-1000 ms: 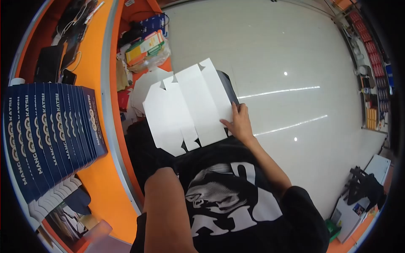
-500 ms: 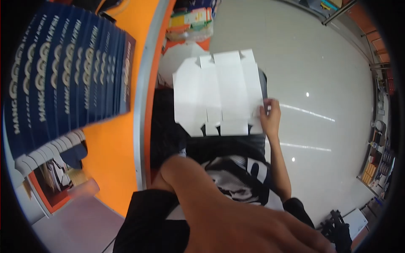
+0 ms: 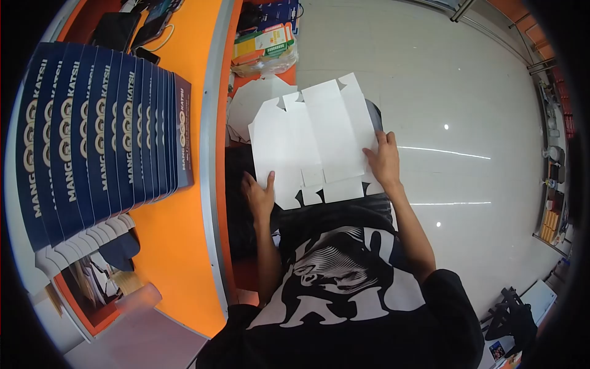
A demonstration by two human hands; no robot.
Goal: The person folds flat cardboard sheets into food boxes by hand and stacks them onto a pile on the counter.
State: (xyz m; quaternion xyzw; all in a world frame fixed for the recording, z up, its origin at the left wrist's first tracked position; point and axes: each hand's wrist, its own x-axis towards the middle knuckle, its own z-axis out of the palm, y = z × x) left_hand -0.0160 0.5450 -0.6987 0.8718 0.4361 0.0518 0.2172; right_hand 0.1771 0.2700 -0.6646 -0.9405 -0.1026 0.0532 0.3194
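A flat white cardboard sheet [image 3: 332, 132] with notched edges and fold lines lies across my lap. My right hand [image 3: 385, 161] holds its right edge, thumb on the white face and fingers at the border. At the lower left edge is my left hand [image 3: 260, 195], thumb and fingers spread apart beside the card. Whether its fingertips touch the card is hard to make out.
On the left, the orange counter [image 3: 172, 258] bears a row of dark blue printed boxes [image 3: 101, 135]. Colourful packets [image 3: 264, 46] and a white piece [image 3: 252, 101] lie beyond the sheet. A black stand [image 3: 513, 320] is at lower right.
My left hand has moved from close under the camera to the sheet's lower left edge. The sheet has tilted slightly, and my right hand has shifted a little up its edge.
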